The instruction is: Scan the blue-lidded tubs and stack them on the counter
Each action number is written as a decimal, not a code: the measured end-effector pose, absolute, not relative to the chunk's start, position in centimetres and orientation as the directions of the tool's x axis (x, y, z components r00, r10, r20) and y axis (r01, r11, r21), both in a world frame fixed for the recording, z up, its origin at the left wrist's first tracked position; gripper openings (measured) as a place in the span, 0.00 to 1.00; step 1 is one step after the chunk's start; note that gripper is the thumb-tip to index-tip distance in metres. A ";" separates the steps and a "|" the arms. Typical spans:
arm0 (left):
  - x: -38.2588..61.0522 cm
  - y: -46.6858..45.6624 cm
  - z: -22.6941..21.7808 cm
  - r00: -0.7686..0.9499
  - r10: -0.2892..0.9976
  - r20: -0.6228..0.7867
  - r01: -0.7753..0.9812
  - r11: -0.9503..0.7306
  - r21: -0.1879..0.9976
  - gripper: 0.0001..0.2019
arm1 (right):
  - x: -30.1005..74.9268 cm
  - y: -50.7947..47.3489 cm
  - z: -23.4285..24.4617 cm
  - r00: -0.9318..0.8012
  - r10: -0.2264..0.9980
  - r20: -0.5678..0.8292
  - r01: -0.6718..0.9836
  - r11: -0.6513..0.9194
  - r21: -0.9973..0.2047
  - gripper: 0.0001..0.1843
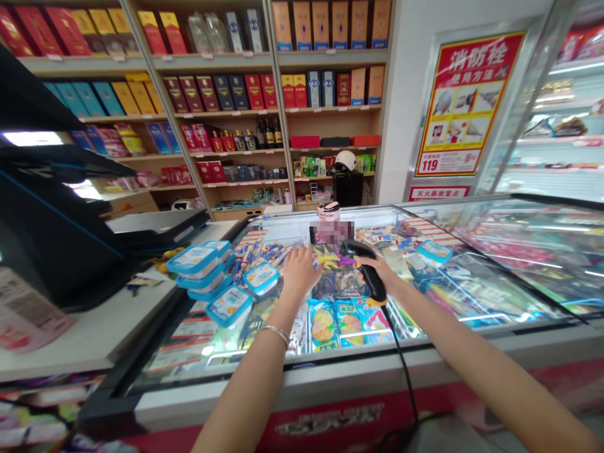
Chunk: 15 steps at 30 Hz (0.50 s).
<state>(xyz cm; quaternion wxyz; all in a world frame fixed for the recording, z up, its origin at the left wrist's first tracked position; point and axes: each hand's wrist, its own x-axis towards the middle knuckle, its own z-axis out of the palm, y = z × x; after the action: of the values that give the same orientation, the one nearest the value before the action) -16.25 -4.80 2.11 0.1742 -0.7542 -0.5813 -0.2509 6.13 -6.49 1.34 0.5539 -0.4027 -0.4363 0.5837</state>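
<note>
My right hand (pixel 372 269) is wrapped round a black barcode scanner (pixel 375 284). The scanner's head points away to the left, and its cable hangs down in front of the freezer. Over the freezer's glass top (pixel 278 343), my left hand (pixel 301 267) reaches forward palm down, fingers stretched out, with nothing seen in it. Left of that hand lie a flat tub with a blue rim (pixel 262 277) and a nearer matching tub (pixel 229 306). A stack of such tubs (pixel 201 267) stands farther left. Ahead of the scanner is a pink cup (pixel 329 212) with a dark-edged, blurred-out patch before it.
Another blue-rimmed tub (pixel 434 251) lies on the right of the glass. Packaged frozen goods show beneath it. A counter (pixel 127 327) with a dark machine (pixel 51 220) stands left. Shelves of boxed goods (pixel 236 91) line the back, beside a red poster (pixel 472 104).
</note>
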 end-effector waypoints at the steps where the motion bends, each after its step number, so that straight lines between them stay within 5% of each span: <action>1: -15.5 -4.8 1.3 0.241 0.806 0.541 0.954 -0.299 0.021 0.19 | 6.2 -6.3 1.2 -0.058 0.998 0.015 -0.310 -0.004 -0.951 0.18; 15: -17.7 -2.5 -0.9 0.183 0.879 0.441 0.977 -0.212 0.017 0.24 | 6.8 -5.6 0.8 0.004 1.000 -0.019 -0.332 -0.017 -0.943 0.15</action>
<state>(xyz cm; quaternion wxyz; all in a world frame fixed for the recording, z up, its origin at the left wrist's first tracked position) -17.75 -2.54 -0.88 0.1354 -0.7570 -0.6130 -0.1814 6.80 -5.64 0.85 0.5741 -0.4151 -0.4024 0.5797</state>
